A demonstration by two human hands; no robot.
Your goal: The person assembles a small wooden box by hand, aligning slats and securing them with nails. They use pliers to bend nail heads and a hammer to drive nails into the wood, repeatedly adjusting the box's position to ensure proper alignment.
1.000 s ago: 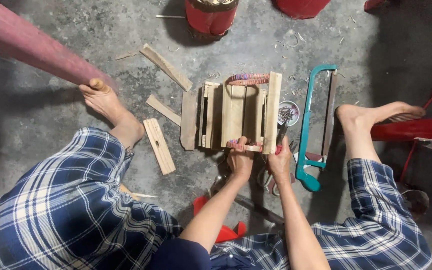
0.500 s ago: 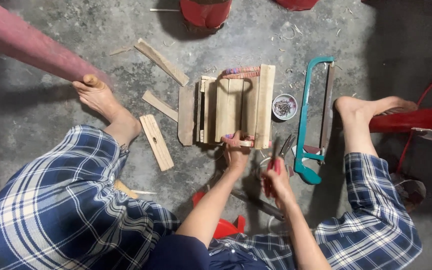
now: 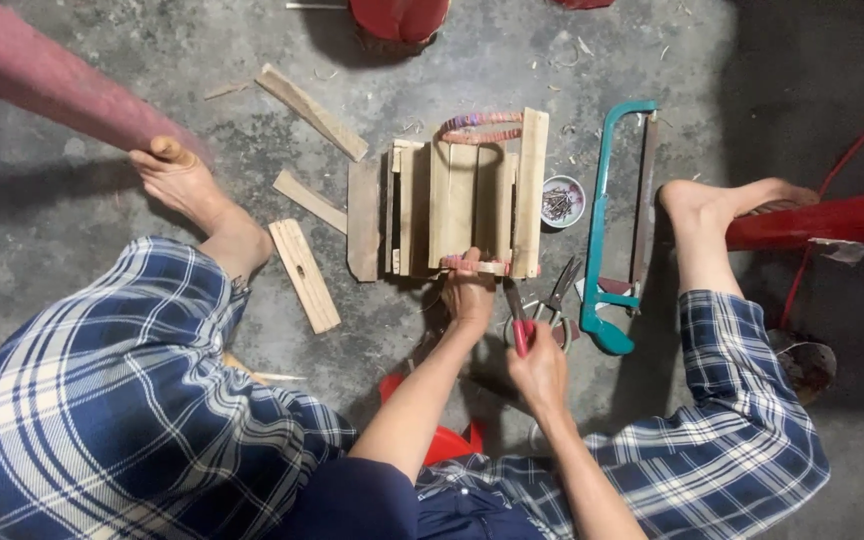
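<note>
A small wooden slat crate [image 3: 462, 205] lies on the concrete floor between my bare feet. My left hand [image 3: 469, 290] grips its near edge, where a pink-wrapped strip crosses the slats. My right hand [image 3: 539, 365] is closed on the red handle of pliers [image 3: 519, 318], whose jaws point up toward the crate's near right corner. A second curved pink-wrapped strip [image 3: 480, 127] sits on the crate's far end.
A teal hacksaw [image 3: 612, 225] lies right of the crate, with scissors [image 3: 560, 295] and a small round dish of nails [image 3: 562, 201] beside it. Loose wood strips [image 3: 304, 274] lie to the left. A red stool leg [image 3: 822, 218] is at right, a red bucket [image 3: 399, 18] beyond.
My right hand left the crate's near edge, drew back toward me and took hold of the red-handled pliers. My left hand stayed on the crate.
</note>
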